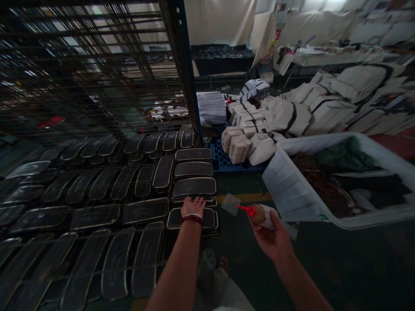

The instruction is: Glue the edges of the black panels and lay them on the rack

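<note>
My left hand (193,208) reaches over the right end of a rack, its fingers stretched out and apart, with bracelets at the wrist. Under it lies a dark, oblong panel with a pale edge (177,219); whether the palm touches it I cannot tell. Another such panel (194,186) lies just beyond the fingertips. My right hand (272,235) is wrapped around a squeeze bottle (264,216) with a red nozzle, tilted so that the nozzle points left. The bottle's lower part is hidden by the hand.
Rows of similar dark panels (110,183) fill the wire rack (142,39) on the left. A white plastic bin (279,190) with brown strands and green cloth stands at right. Tied bundles of pale fabric (240,144) sit on a blue pallet (218,160). A clear sheet (231,204) lies on the floor.
</note>
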Action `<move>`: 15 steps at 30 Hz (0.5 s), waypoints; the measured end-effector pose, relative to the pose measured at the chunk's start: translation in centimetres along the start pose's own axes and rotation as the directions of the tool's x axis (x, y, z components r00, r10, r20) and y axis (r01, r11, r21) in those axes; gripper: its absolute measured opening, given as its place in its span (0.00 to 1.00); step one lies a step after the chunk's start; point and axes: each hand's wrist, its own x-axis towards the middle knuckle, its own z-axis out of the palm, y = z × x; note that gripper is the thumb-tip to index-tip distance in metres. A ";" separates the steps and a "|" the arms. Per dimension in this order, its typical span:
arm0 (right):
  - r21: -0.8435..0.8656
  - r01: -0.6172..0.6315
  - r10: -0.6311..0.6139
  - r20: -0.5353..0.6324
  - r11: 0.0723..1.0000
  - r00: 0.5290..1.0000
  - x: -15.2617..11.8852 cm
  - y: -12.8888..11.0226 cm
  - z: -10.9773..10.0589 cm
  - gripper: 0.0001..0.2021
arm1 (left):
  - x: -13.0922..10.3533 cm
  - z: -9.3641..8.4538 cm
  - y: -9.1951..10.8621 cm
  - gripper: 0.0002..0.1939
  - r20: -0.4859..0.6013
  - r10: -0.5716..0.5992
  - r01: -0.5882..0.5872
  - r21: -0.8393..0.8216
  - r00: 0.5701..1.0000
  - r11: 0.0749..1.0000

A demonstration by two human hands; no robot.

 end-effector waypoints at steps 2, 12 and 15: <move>-0.001 -0.004 0.004 -0.005 1.000 1.000 -0.1 0.1 -0.2 0.22 | -0.3 -0.3 -0.1 0.28 0.007 -0.002 0.002 0.019 1.000 1.000; 0.013 -0.039 0.039 -0.017 0.999 0.999 -0.7 0.2 -0.3 0.24 | -5.8 -11.3 0.4 0.18 0.052 0.094 -0.100 0.140 0.994 0.985; 0.007 -0.028 0.028 -0.013 1.000 1.000 -1.0 0.3 -0.6 0.26 | -6.6 -19.7 2.7 0.20 0.014 0.171 -0.171 0.197 0.985 0.966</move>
